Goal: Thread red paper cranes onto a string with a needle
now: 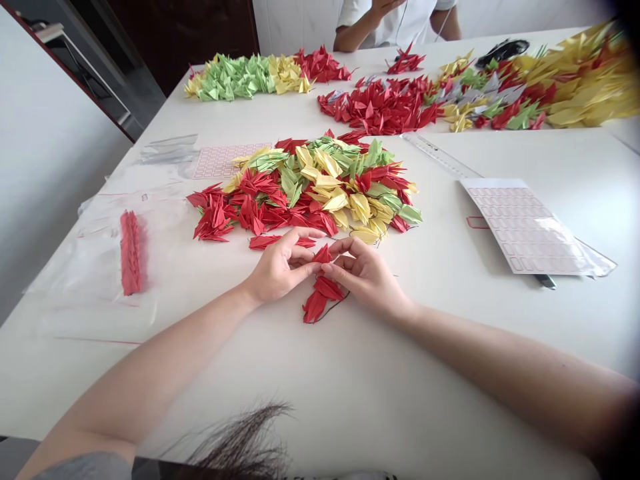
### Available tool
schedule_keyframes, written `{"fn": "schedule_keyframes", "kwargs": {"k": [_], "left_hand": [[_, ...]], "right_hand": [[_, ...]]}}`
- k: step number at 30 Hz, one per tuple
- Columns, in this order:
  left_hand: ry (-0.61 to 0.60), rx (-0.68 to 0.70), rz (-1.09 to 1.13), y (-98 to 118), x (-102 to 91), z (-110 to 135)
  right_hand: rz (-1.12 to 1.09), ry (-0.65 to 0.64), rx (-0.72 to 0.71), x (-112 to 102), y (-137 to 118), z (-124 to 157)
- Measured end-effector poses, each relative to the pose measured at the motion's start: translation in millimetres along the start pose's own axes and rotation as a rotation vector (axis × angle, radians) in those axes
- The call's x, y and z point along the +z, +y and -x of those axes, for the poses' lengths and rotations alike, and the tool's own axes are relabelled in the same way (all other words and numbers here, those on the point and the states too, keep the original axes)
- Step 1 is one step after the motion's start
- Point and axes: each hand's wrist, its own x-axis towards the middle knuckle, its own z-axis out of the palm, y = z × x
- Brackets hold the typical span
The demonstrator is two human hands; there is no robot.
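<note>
Between my two hands a red folded paper crane point(323, 254) is pinched by its lower edges. My left hand point(280, 267) has its thumb and fingers closed on the crane's left side. On the other side, my right hand point(367, 275) grips it with thumb and fingers bent. Just below the fingers, more red folded paper pieces point(320, 298) rest on the table, with a thin dark string beside them. Right behind my hands spreads a pile of red, yellow and green folded paper pieces point(320, 183).
A clear plastic bag with a stack of red paper point(131, 257) lies left. Label sheets point(530, 227) and a clear ruler point(440, 155) lie right. More paper piles point(245, 77) line the far side, where a person in white point(400, 23) sits.
</note>
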Motion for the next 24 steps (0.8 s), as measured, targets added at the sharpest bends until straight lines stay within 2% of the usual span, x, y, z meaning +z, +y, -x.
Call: {"fn": "schedule_keyframes", "kwargs": {"k": [4,8,12,17,20,22,24], "left_hand": [[0.009,-0.023,0.003,0.1,0.5,-1.0],[0.057,-0.01,0.073,-0.3,2.6,-3.8],[0.09,0.007,0.102,-0.6,2.3,-6.0],[0.09,0.029,0.209,0.5,-2.0,-7.3],[0.051,-0.012,0.208,1.6,-4.6,-7.7],[0.018,-0.047,0.158,1.8,-5.7,-7.6],[-0.006,-0.058,0.136,1.4,-6.5,-7.2]], "right_hand": [[0.117,0.001,0.01,-3.3,-1.6,-2.4],[0.046,-0.005,-0.026,-6.0,-2.4,-6.7],[0.0,-0.037,-0.004,-6.3,-2.7,-7.6],[-0.08,-0.073,-0.152,-6.9,-1.9,-7.3],[0.138,-0.08,-0.227,-8.3,-1.0,-8.6],[0.296,-0.031,-0.262,-9.1,-0.5,-9.3],[0.344,0.016,-0.258,-9.4,-0.4,-9.6]]}}
